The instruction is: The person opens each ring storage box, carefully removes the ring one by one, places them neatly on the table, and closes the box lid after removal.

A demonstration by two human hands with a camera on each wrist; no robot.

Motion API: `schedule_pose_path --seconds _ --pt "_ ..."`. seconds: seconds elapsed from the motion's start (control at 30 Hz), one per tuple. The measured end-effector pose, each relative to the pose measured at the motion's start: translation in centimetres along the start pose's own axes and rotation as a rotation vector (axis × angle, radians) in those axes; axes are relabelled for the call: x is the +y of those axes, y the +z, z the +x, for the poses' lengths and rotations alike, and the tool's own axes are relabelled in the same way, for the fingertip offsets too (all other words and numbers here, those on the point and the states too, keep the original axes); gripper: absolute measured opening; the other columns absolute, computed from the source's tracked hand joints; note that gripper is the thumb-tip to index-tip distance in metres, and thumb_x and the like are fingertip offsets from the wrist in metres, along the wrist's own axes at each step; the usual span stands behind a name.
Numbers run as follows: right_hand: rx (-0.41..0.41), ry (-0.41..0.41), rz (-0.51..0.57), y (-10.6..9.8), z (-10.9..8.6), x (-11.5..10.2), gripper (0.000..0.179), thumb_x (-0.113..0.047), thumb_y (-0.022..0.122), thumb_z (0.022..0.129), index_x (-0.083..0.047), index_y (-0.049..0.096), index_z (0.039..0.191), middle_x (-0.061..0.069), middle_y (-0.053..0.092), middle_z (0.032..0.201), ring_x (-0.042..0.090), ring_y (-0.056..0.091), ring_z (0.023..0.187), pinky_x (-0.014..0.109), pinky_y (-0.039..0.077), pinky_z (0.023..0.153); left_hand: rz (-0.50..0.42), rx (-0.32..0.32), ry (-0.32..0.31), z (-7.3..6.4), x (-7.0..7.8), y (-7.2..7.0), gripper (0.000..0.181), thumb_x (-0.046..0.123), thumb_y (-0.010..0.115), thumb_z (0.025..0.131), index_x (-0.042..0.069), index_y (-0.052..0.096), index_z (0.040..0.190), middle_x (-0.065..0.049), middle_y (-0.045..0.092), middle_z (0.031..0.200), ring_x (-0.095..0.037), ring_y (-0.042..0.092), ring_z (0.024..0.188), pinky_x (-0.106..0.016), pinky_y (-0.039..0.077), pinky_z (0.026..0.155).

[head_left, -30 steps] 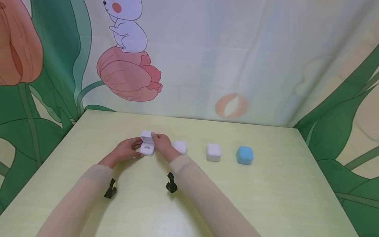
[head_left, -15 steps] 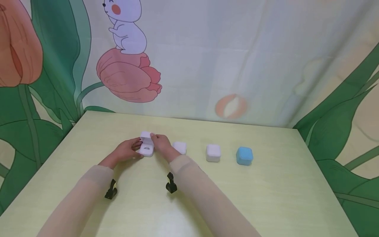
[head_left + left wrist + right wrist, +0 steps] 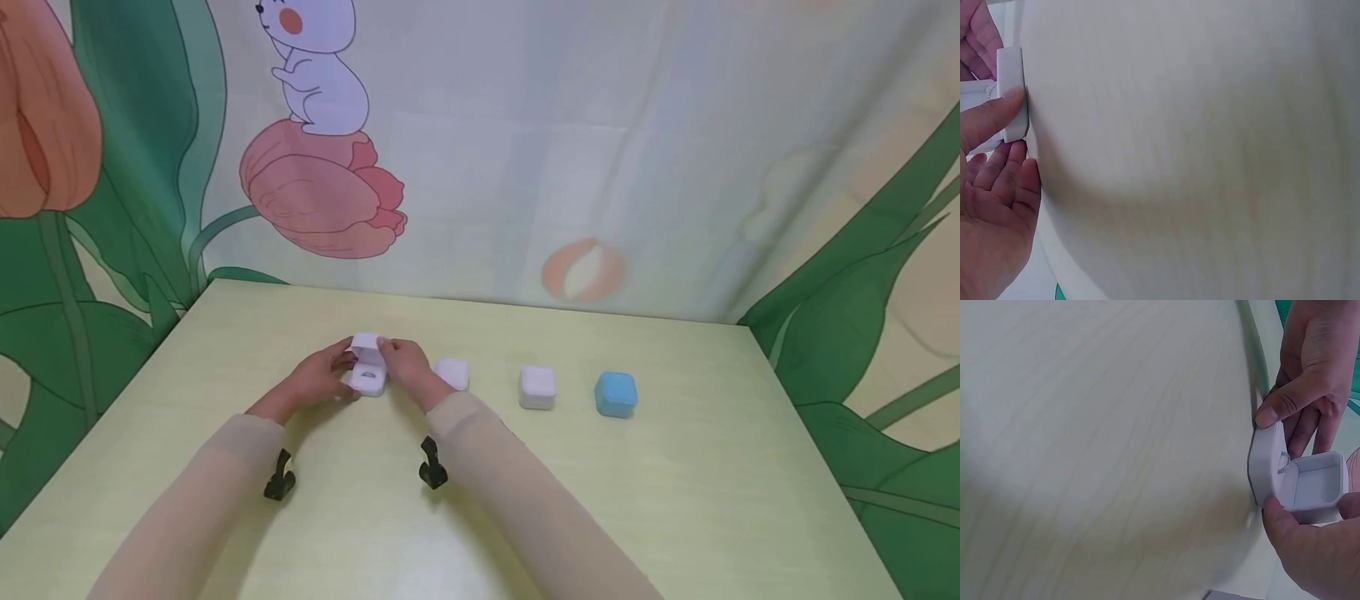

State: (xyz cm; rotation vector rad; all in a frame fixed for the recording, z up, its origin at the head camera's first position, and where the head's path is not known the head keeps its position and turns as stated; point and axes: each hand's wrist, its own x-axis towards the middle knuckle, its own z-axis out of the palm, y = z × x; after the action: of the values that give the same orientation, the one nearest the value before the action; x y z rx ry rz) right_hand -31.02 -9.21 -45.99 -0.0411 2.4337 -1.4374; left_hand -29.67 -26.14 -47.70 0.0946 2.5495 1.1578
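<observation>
at table, left grip, right grip, both pinching ring box

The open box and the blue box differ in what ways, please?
The open box is white, the blue box sky-blue. The open box shows a ring; the blue box is closed. Left hand and right hand hold the open box; neither touches the blue box. Both boxes have softened corners.

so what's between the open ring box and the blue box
In the head view: the right hand, a partly hidden white box, then another white box.
</observation>
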Motion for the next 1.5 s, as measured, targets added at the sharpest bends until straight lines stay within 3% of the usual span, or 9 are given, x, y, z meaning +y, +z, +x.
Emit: schedule_pose_path --seconds 0.2,0.57,0.9,1.17,1.5 --pt "0.007 -0.011 -0.031 0.0 0.0 -0.1 0.053 -0.037 0.041 0.11 0.0 0.056 0.144 0.016 0.061 0.147 0.027 0.059 0.133 0.038 0.048 0.114 -0.041 0.003 0.011 0.0 -0.1 -0.2 0.101 -0.001 0.077 0.085 -0.003 0.012 0.162 -0.032 0.041 0.157 -0.047 0.034 0.151 -0.063 0.019 0.127" --pt "0.008 -0.033 -0.074 -0.2 -0.2 -0.2 0.05 -0.036 0.042 0.109 0.0 0.06 0.14 0.015 0.065 0.142 0.025 0.062 0.119 0.036 0.052 0.106 -0.007 -0.003 0.018 0.0 0.0 -0.2 0.101 0.0 0.076 0.085 -0.002 0.011 0.162 -0.035 0.037 0.158 -0.053 0.036 0.148 -0.062 0.027 0.124" --pt "0.007 -0.031 -0.079 -0.1 0.1 -0.1 0.05 -0.034 0.041 0.11 0.001 0.059 0.141 0.017 0.063 0.144 0.03 0.061 0.13 0.039 0.049 0.112 -0.037 -0.035 -0.025 -0.1 -0.2 -0.3 0.101 0.003 0.075 0.088 0.001 0.008 0.164 -0.031 0.03 0.162 -0.049 0.032 0.151 -0.062 0.024 0.126" --pt "0.017 -0.042 -0.077 -0.3 -0.4 -0.4 0.049 -0.029 0.045 0.109 0.001 0.053 0.146 0.016 0.057 0.151 0.029 0.054 0.141 0.039 0.045 0.118 -0.025 -0.038 0.003 -0.2 0.0 -0.6 0.102 0.003 0.077 0.085 -0.001 0.011 0.163 -0.032 0.034 0.16 -0.049 0.032 0.151 -0.063 0.021 0.126" --pt "0.06 -0.089 0.052 -1.7 -2.5 -1.9 0.045 -0.022 0.051 0.105 -0.003 0.055 0.146 0.015 0.059 0.149 0.029 0.055 0.141 0.037 0.047 0.116 -0.03 -0.039 -0.03 0.1 0.1 -0.6 0.102 0.002 0.076 0.087 0.002 0.009 0.164 -0.029 0.034 0.161 -0.048 0.023 0.155 -0.066 0.012 0.127"
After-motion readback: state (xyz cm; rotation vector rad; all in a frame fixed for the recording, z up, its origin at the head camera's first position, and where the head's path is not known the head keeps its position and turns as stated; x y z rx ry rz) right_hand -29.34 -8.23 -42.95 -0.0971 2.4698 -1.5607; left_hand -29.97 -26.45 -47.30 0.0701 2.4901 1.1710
